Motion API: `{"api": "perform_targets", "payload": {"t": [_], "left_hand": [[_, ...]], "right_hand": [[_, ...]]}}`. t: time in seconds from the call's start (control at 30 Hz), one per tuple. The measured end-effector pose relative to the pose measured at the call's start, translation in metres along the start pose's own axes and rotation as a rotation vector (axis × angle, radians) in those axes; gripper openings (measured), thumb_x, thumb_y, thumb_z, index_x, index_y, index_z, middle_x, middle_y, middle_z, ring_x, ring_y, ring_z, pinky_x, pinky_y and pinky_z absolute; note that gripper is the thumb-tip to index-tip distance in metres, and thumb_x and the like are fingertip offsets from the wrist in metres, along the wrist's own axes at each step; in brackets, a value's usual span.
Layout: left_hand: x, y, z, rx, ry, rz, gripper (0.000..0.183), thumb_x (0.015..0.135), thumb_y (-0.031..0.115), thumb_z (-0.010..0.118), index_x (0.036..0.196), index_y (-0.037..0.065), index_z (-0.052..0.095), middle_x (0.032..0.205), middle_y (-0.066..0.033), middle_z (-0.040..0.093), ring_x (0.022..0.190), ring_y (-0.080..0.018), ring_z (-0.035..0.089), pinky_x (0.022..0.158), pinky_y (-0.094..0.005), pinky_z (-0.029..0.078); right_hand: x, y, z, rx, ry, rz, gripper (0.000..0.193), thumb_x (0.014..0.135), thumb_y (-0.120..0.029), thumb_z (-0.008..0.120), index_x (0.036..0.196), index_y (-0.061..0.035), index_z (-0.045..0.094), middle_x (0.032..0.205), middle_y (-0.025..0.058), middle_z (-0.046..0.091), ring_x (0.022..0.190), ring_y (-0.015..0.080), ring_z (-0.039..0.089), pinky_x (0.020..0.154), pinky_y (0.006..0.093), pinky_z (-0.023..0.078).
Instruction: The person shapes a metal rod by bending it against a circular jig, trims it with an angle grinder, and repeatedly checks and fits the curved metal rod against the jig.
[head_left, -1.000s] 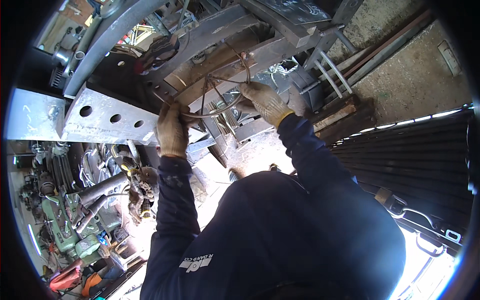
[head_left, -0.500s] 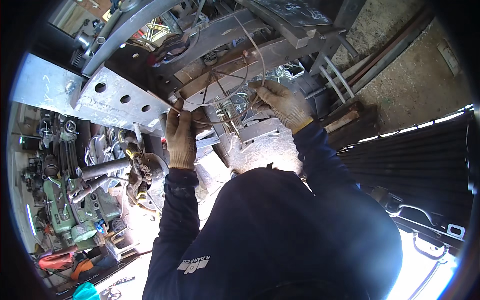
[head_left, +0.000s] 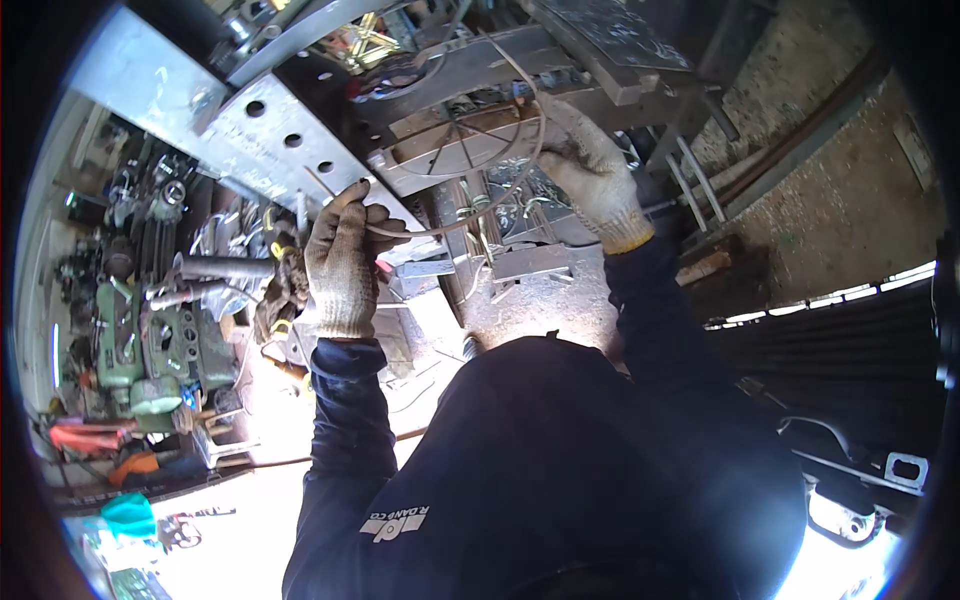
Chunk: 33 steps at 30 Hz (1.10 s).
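A thin metal rod (head_left: 458, 225), bent into a wide curve, is held up in front of me by both hands in knit work gloves. My left hand (head_left: 340, 265) pinches it close to one end, and a short straight tip sticks out past the thumb. On the opposite side of the curve my right hand (head_left: 595, 185) has its fingers closed round the rod, whose other end runs on upward beyond it. Behind the rod, a half-round wire piece with spokes (head_left: 468, 148) shows against a steel beam (head_left: 420, 178).
A steel plate with round holes (head_left: 275, 125) slants across the upper left. Green machinery (head_left: 120, 335) and a metal pipe (head_left: 225, 267) stand at left. A dark steel plate (head_left: 625, 35) lies at upper right, with metal bars (head_left: 700, 180) jutting out below.
The whole view has shifted. Against it, my left hand sits slightly further left, and my right hand is higher on the rod's curve and further right. Both keep hold of the rod.
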<state>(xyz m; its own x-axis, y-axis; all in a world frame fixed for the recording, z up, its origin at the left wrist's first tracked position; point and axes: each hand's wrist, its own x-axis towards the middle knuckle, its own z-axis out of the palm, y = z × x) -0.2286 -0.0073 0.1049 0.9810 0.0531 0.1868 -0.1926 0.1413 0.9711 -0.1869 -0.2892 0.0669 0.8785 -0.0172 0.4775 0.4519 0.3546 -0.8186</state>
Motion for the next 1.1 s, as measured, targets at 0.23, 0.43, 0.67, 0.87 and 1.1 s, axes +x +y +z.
{"api": "perform_targets", "payload": {"t": [0.23,0.43,0.67,0.87,1.1], "left_hand": [[-0.038,0.05,-0.027,0.404,-0.033,-0.001,0.04,0.099,0.026,0.058,0.127,-0.003,0.058,0.096,-0.0108,0.067,0.081,-0.0209,0.068,0.079,-0.0308,0.057],[-0.019,0.038,-0.049,1.06,0.068,0.659,0.029,0.099,0.031,0.061,0.109,0.005,0.068,0.083,-0.0034,0.067,0.059,-0.011,0.057,0.056,-0.0207,0.049],[-0.018,0.022,-0.07,-0.054,0.154,-0.116,0.026,0.098,0.031,0.062,0.097,0.005,0.066,0.065,0.0011,0.057,0.048,-0.0064,0.05,0.042,-0.0192,0.04],[-0.02,0.027,-0.086,-0.256,0.151,-0.225,0.037,0.101,0.037,0.054,0.103,0.002,0.064,0.079,-0.0062,0.065,0.053,-0.0091,0.048,0.044,-0.0214,0.041],[-0.023,0.044,-0.091,-0.472,0.141,-0.286,0.046,0.098,0.045,0.056,0.101,0.0,0.065,0.084,-0.0106,0.067,0.052,-0.01,0.05,0.043,-0.0209,0.043]], "right_hand": [[0.015,-0.054,0.029,-0.882,-0.038,-0.427,0.024,0.082,-0.01,0.077,0.106,-0.0057,0.072,0.092,0.0068,0.064,0.084,0.0154,0.063,0.07,0.0274,0.051],[0.036,-0.029,0.034,-0.748,-0.076,-0.265,0.038,0.087,-0.038,0.072,0.11,-0.0074,0.071,0.091,0.012,0.067,0.078,0.0255,0.067,0.068,0.035,0.055],[0.014,-0.006,0.018,0.312,0.046,0.441,0.062,0.099,-0.056,0.046,0.128,-0.0016,0.055,0.101,0.0166,0.068,0.076,0.0244,0.069,0.063,0.031,0.058],[0.003,0.01,0.024,0.17,0.011,0.396,0.058,0.101,-0.049,0.046,0.123,0.0035,0.059,0.086,0.0148,0.069,0.059,0.0196,0.063,0.051,0.0272,0.049],[-0.016,-0.019,0.053,0.431,-0.114,0.407,0.06,0.102,-0.052,0.04,0.127,-0.0005,0.058,0.067,0.0132,0.06,0.054,0.0207,0.053,0.049,0.0298,0.04]]}}
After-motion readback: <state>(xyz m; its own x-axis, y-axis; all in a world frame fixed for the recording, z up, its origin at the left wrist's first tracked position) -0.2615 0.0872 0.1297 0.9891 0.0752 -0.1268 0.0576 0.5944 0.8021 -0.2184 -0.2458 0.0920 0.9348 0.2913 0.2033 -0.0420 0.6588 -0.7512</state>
